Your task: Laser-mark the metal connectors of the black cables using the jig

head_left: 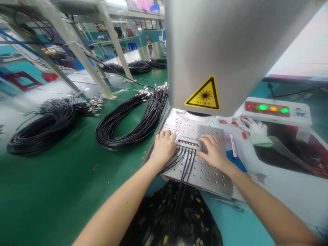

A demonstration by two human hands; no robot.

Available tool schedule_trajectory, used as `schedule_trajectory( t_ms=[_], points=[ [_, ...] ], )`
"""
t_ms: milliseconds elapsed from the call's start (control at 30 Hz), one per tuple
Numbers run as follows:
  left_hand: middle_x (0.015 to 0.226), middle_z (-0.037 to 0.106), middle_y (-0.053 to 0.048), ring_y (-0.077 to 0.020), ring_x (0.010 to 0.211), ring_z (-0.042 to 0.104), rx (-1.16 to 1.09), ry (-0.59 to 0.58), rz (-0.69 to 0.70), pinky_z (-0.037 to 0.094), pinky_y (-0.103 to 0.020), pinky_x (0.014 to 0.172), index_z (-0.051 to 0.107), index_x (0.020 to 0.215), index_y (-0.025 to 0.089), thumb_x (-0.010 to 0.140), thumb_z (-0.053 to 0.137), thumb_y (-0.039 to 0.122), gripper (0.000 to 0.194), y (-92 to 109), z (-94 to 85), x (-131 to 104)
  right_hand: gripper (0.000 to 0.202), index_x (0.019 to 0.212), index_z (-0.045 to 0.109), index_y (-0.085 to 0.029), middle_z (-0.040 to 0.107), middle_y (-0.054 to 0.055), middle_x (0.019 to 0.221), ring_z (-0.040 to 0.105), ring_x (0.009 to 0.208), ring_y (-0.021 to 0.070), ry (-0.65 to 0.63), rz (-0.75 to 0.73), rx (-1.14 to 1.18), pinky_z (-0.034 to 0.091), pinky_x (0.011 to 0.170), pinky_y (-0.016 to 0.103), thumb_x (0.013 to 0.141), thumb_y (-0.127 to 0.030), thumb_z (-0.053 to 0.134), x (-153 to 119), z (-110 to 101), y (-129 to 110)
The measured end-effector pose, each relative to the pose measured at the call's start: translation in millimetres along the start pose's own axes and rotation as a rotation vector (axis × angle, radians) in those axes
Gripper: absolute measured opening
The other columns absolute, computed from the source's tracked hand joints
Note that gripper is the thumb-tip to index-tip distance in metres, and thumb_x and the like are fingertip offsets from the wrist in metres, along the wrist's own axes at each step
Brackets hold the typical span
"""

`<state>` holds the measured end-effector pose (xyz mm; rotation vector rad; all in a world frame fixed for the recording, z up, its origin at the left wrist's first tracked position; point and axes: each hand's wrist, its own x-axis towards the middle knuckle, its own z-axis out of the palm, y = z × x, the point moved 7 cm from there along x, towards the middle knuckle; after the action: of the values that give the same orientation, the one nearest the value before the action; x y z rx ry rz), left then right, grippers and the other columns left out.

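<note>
head cam: l. hand [165, 147] is at the left end of the slotted metal block [189, 140], r. hand [211, 150] at its right end. hands apart w/ the block btwn them, can't tell how tight either grips. block's abt midway btwn the edges of the perforated plate [212, 174]; black cables [185, 167] run over the near edge. marker [233, 145] lies past the right edge, cable coil [112, 145] near the left, on the green table [64, 181].

One left hand [164, 146], one right hand [213, 152], one metal block [189, 143], one marker [233, 147], two green lights [262, 107]
</note>
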<state>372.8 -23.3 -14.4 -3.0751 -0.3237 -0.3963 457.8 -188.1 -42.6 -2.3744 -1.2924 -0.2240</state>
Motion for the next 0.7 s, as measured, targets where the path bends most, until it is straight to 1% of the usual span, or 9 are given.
schedule_trajectory(
  t_ms=[133, 267, 333, 400, 467, 533, 600, 633, 700],
  points=[
    [0.105, 0.049, -0.010, -0.0291, 0.100, 0.041, -0.024, -0.036, -0.017, 0.037, -0.039, 0.079, 0.054, 0.103, 0.020, 0.073, 0.063, 0.032, 0.033, 0, 1.3, 0, 0.035, 0.110, 0.047, -0.022, 0.045, 0.011, 0.119, 0.038, 0.117, 0.0320, 0.016, 0.054, 0.008, 0.035, 0.095, 0.052, 0.077, -0.026, 0.057, 1, -1, -2],
    [0.110, 0.048, -0.013, -0.0327, 0.104, 0.040, 0.022, -0.053, -0.027, 0.037, -0.041, 0.080, 0.054, 0.106, 0.018, 0.073, 0.063, 0.034, 0.038, 5, -1.5, 3, 0.043, 0.116, 0.046, -0.023, 0.041, 0.012, 0.124, 0.034, 0.121, 0.0338, -0.033, 0.157, 0.010, 0.033, 0.097, 0.054, 0.075, -0.028, 0.059, -1, 1, -6],
    [0.113, 0.048, -0.013, -0.0333, 0.105, 0.041, 0.028, -0.060, -0.003, 0.038, -0.040, 0.080, 0.052, 0.110, 0.018, 0.073, 0.063, 0.038, 0.043, 4, -6.8, 2, 0.046, 0.120, 0.044, -0.023, 0.041, 0.012, 0.125, 0.033, 0.121, 0.0334, -0.030, 0.179, 0.046, 0.034, 0.097, 0.053, 0.077, -0.031, 0.058, -9, -2, -9],
    [0.112, 0.050, -0.013, -0.0312, 0.104, 0.044, -0.038, -0.087, 0.062, 0.039, -0.038, 0.080, 0.051, 0.114, 0.018, 0.075, 0.060, 0.042, 0.047, -3, -16.1, -4, 0.045, 0.121, 0.043, -0.023, 0.042, 0.011, 0.123, 0.037, 0.119, 0.0309, 0.029, 0.173, 0.111, 0.036, 0.096, 0.050, 0.079, -0.032, 0.055, -25, -10, -10],
    [0.105, 0.056, -0.010, -0.0260, 0.098, 0.049, -0.184, -0.160, 0.127, 0.041, -0.034, 0.080, 0.052, 0.112, 0.017, 0.077, 0.055, 0.047, 0.046, -20, -27.6, -19, 0.039, 0.118, 0.045, -0.023, 0.045, 0.010, 0.118, 0.041, 0.115, 0.0277, 0.141, 0.176, 0.177, 0.037, 0.095, 0.046, 0.079, -0.030, 0.052, -47, -21, -8],
    [0.094, 0.061, -0.004, -0.0196, 0.085, 0.054, -0.347, -0.283, 0.105, 0.042, -0.028, 0.074, 0.055, 0.107, 0.019, 0.077, 0.053, 0.051, 0.044, -48, -37.7, -42, 0.032, 0.110, 0.050, -0.023, 0.048, 0.009, 0.112, 0.045, 0.110, 0.0253, 0.272, 0.227, 0.227, 0.037, 0.095, 0.044, 0.078, -0.025, 0.051, -72, -31, 2],
    [0.089, 0.063, 0.001, -0.0143, 0.078, 0.054, -0.437, -0.385, -0.031, 0.042, -0.024, 0.072, 0.055, 0.105, 0.020, 0.077, 0.051, 0.054, 0.044, -83, -45.7, -72, 0.027, 0.103, 0.052, -0.022, 0.051, 0.008, 0.106, 0.048, 0.105, 0.0239, 0.373, 0.309, 0.259, 0.038, 0.093, 0.042, 0.077, -0.022, 0.050, -93, -36, 14],
    [0.089, 0.063, 0.003, -0.0130, 0.078, 0.054, -0.461, -0.411, -0.108, 0.041, -0.023, 0.074, 0.055, 0.105, 0.020, 0.077, 0.051, 0.056, 0.046, -99, -49.3, -88, 0.025, 0.101, 0.052, -0.022, 0.052, 0.008, 0.103, 0.049, 0.104, 0.0234, 0.407, 0.344, 0.269, 0.039, 0.092, 0.042, 0.076, -0.021, 0.049, -100, -37, 20],
    [0.092, 0.064, 0.006, -0.0128, 0.084, 0.055, -0.496, -0.416, -0.244, 0.041, -0.023, 0.078, 0.055, 0.104, 0.021, 0.076, 0.051, 0.058, 0.046, -127, -54.3, -119, 0.024, 0.099, 0.053, -0.021, 0.053, 0.008, 0.101, 0.049, 0.102, 0.0228, 0.436, 0.384, 0.282, 0.041, 0.089, 0.041, 0.076, -0.020, 0.047, -107, -36, 28]
  ],
)
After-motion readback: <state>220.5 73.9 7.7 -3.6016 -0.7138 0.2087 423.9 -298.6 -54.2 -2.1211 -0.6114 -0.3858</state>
